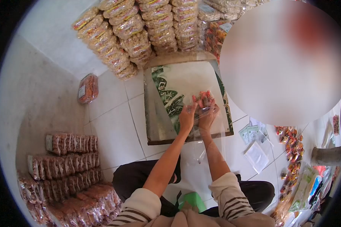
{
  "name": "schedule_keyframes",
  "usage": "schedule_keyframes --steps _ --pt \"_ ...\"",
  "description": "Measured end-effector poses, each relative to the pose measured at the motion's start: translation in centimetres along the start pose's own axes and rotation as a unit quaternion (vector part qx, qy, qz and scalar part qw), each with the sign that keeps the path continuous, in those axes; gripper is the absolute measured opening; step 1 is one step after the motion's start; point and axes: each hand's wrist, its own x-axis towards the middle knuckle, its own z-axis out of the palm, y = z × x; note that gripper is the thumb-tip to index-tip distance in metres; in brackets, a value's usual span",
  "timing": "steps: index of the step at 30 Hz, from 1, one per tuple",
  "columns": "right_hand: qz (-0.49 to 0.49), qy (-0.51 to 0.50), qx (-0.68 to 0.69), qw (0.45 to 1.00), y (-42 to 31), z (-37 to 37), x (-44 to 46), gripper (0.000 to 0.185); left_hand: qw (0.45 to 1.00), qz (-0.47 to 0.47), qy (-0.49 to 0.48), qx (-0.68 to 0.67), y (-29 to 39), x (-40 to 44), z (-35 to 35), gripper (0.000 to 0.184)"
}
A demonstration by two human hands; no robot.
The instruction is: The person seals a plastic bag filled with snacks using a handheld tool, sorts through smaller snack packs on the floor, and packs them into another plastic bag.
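Both my hands are over a low table (155, 125) with a green and white printed sheet (185, 75) on it. My left hand (187, 117) has its fingers bent beside a small bunch of red wrapped pieces (205, 97). Close by on the right, my right hand (209, 115) is closed on a clear plastic bag (216, 132), which drapes down over my forearm. The red pieces lie at the fingertips of both hands; whether they are inside the plastic is hard to tell.
Tall stacks of bagged snacks (129, 34) stand behind the table. Packed bags (72, 166) fill the lower left, and one red pack (88, 89) lies near the wall. Labels (254, 132), clear bags (257, 157) and small colourful packets (293, 147) are on the floor at right.
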Motion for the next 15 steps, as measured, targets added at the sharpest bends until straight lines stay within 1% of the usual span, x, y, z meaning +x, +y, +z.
schedule_keyframes --steps 1,2,3,4,5,6,7,8,9,10,12,13,14,15 --pt "-0.001 0.001 -0.001 1.000 -0.1 0.1 -0.1 0.071 1.000 0.000 0.000 -0.002 -1.1 0.4 0.5 0.036" --pt "0.037 -0.017 0.013 0.999 -0.1 0.2 0.0 0.069 0.998 -0.042 -0.008 -0.044 -2.1 1.0 1.1 0.038" --pt "0.054 -0.024 0.020 0.998 -0.4 0.2 0.2 0.069 0.993 -0.085 -0.017 -0.086 -2.1 1.3 1.3 0.041" --pt "0.072 -0.031 0.026 0.997 -0.7 0.1 0.4 0.068 0.992 -0.081 -0.017 -0.090 -2.0 1.3 1.6 0.041" --pt "0.122 -0.063 0.182 0.974 -1.1 -0.1 0.3 0.065 0.985 -0.109 0.000 -0.132 -2.0 1.2 2.0 0.039" --pt "0.168 -0.095 0.333 0.923 -1.3 -0.2 0.1 0.061 0.975 -0.137 0.017 -0.174 -2.4 1.3 2.4 0.038" --pt "0.166 -0.094 0.332 0.924 -1.4 -0.4 -0.3 0.061 0.975 -0.135 0.016 -0.176 -2.8 1.6 2.8 0.038" --pt "0.101 -0.097 0.212 0.967 -1.4 -0.7 -0.9 0.056 0.976 -0.140 0.036 -0.165 -3.1 2.0 3.2 0.037" --pt "0.036 -0.097 0.086 0.991 -1.4 -1.1 -1.6 0.052 0.976 -0.146 0.054 -0.155 -3.6 2.3 3.6 0.036" --pt "0.034 -0.093 0.084 0.991 -1.5 -1.6 -2.7 0.052 0.976 -0.144 0.051 -0.157 -2.2 2.0 3.2 0.036" --pt "-0.053 -0.153 -0.057 0.985 -1.8 -3.1 -4.8 0.049 0.979 -0.172 0.069 -0.087 0.6 1.7 2.1 0.033" --pt "-0.056 -0.147 -0.063 0.986 -1.6 -4.5 -5.5 0.049 0.979 -0.169 0.062 -0.093 0.5 1.9 2.1 0.033" --pt "-0.116 -0.246 -0.060 0.961 -1.5 -6.0 -6.2 0.050 0.982 -0.157 0.079 -0.070 0.5 2.4 1.8 0.034" --pt "-0.172 -0.341 -0.058 0.922 -1.5 -7.7 -6.6 0.052 0.984 -0.144 0.095 -0.048 0.0 2.9 1.6 0.036"
